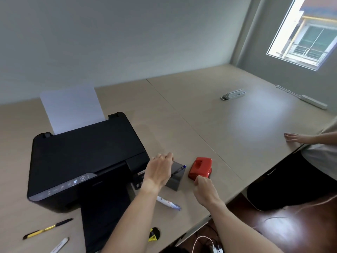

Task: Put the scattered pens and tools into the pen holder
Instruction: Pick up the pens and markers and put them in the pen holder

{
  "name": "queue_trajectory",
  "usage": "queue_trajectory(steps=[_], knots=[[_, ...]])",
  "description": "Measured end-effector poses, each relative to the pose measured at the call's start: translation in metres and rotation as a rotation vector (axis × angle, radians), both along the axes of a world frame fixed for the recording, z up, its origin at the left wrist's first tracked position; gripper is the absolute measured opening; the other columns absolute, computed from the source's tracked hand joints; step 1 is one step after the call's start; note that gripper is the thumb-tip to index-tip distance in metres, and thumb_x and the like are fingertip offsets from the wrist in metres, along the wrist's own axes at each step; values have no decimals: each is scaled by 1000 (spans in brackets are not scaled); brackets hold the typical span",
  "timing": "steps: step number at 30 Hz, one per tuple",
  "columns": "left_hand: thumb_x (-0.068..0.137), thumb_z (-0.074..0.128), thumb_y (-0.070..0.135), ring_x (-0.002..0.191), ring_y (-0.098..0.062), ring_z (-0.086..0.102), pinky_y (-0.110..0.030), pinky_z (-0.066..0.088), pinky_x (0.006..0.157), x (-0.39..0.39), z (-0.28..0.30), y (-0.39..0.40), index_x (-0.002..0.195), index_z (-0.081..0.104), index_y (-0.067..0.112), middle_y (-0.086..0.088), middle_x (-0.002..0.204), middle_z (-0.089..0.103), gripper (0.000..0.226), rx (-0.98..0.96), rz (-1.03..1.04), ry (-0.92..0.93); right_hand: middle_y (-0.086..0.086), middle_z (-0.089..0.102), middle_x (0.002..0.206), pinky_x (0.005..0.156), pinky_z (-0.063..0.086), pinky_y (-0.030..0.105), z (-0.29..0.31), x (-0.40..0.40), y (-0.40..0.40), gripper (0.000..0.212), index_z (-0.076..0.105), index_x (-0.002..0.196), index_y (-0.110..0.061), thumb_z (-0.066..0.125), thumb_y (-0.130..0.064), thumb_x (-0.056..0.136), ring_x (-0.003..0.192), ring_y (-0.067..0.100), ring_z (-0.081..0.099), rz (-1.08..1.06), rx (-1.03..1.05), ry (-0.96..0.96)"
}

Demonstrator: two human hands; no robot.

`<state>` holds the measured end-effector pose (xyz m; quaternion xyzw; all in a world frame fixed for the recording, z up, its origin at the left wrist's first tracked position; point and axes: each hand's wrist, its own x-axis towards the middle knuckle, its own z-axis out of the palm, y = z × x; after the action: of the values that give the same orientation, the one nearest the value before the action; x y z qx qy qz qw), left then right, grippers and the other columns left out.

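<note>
far left on the desk (209, 110) lie a yellow-and-black pen (47, 228) and a white marker (59, 245), both well apart from the holder. right of the black printer (85, 161), the left hand (159, 170) rests over the dark pen holder (176, 179), fingers loosely spread, holding nothing that i can see; a blue-capped pen (179, 169) already leans inside. a white correction pen (168, 202) lies near the holder. the right hand (204, 191) is curled beside the red hole punch (200, 168); whether it grips anything, i cannot tell. best to steady the holder while feeding each pen in tip-down, so it does not tip.
</note>
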<state>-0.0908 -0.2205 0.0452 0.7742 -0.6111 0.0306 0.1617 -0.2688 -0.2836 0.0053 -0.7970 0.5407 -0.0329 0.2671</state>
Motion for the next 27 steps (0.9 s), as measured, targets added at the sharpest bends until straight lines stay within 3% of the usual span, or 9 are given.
queue_trajectory(steps=[8, 11, 14, 18, 21, 27], knots=[[101, 39, 12, 89, -26, 64, -35, 50, 76, 5, -21, 25, 110, 55, 14, -7, 97, 70, 18, 144, -1, 149, 14, 60, 108, 81, 48, 36, -28, 3, 17, 23, 59, 95, -8, 43, -3, 78, 98, 35, 57, -8, 110, 20], [95, 43, 6, 91, -23, 66, -31, 47, 78, 9, -39, 53, 108, 59, 16, -4, 98, 71, 23, 249, 48, 133, 12, 57, 117, 87, 44, 34, -45, 8, 32, 23, 57, 99, -14, 44, -6, 81, 107, 32, 54, 38, 171, 72], [96, 42, 11, 98, -22, 62, -33, 44, 90, 11, -61, 81, 108, 63, 18, -4, 102, 71, 25, 362, 99, 37, 10, 53, 123, 93, 40, 36, -62, 12, 45, 29, 53, 114, -12, 49, -16, 86, 116, 31, 50, 114, 189, 153], [93, 42, 21, 118, -30, 48, -44, 30, 105, 6, -86, 109, 117, 64, 13, -10, 118, 64, 33, 618, 83, -139, 8, 54, 115, 88, 41, 38, -77, 18, 64, 23, 51, 105, -17, 54, -27, 85, 113, 32, 51, 116, 196, 155], [92, 45, 23, 126, -34, 41, -51, 19, 113, 1, -94, 118, 114, 64, 11, -14, 121, 62, 32, 764, 72, -185, 3, 50, 104, 84, 40, 39, -85, 20, 78, 15, 38, 92, -24, 52, -28, 89, 108, 30, 51, 79, 174, 102], [89, 52, 11, 123, -31, 46, -49, 20, 113, 5, -89, 113, 116, 61, 11, -12, 117, 65, 28, 797, 86, -156, 5, 53, 113, 77, 37, 37, -88, 13, 78, 14, 34, 92, -25, 42, -13, 89, 113, 28, 50, 102, 174, 157]])
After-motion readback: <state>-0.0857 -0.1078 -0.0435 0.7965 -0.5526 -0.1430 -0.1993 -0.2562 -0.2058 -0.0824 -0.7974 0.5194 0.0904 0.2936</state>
